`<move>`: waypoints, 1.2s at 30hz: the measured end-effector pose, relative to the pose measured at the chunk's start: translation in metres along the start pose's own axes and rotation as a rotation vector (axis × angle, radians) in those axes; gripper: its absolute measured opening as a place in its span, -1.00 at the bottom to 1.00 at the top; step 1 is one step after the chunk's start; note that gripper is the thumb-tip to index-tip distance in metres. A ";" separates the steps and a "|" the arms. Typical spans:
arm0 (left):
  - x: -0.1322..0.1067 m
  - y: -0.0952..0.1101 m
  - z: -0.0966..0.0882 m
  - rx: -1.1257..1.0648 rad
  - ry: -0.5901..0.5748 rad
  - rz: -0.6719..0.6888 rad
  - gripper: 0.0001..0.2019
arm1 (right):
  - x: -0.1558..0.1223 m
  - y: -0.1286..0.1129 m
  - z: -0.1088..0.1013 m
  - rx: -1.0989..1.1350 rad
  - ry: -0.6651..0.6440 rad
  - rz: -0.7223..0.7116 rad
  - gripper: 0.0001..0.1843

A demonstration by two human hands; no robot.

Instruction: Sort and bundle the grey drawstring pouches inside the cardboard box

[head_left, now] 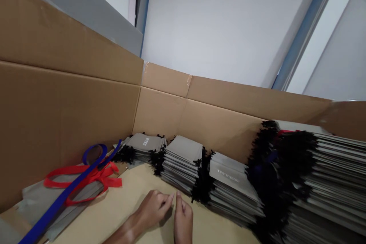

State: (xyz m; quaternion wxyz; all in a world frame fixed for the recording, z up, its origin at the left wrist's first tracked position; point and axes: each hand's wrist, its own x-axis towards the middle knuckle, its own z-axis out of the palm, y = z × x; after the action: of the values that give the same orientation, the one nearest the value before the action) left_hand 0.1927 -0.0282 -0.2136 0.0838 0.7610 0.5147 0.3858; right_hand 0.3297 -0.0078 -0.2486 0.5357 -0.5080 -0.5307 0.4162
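Observation:
My left hand point(156, 206) is above the pale tabletop point(114, 217), its fingers curled with thumb and forefinger pinched together. Just beside it my right hand point(183, 215) is closed too, thumb pointing up, its fingertips close to those of the left. Whatever they may hold is too small or hidden to make out. Beyond the hands stands a stack of grey pouches point(184, 148) with black cord ends along its sides. To its right is another stack of grey pouches point(228, 175) with white INTEX lettering on top.
A lower grey stack point(146, 143) sits at the back corner. Red ribbon point(97, 177) and a long blue ribbon point(65, 194) lie over flat grey pieces point(37, 198) at left. A tall stack point(340, 175) rises at right. Cardboard walls point(71, 110) enclose the left and back.

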 end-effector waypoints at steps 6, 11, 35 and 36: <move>0.000 0.000 0.000 0.024 -0.017 -0.012 -0.40 | -0.001 -0.001 0.000 0.021 0.007 -0.018 -0.23; 0.000 0.004 -0.003 0.029 -0.024 -0.014 -0.41 | -0.002 -0.003 0.001 -0.003 0.000 -0.008 -0.23; 0.001 0.007 -0.005 0.001 -0.078 0.010 -0.37 | -0.004 -0.007 0.003 0.033 -0.017 -0.043 -0.25; 0.001 0.008 -0.005 -0.001 -0.079 0.010 -0.37 | -0.004 -0.007 0.004 0.032 -0.015 -0.043 -0.25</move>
State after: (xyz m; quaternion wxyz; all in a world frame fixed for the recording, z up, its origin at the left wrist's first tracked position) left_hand 0.1952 -0.0318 -0.2055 0.1025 0.7781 0.5073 0.3561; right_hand 0.3249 -0.0119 -0.2422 0.5486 -0.4848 -0.5386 0.4170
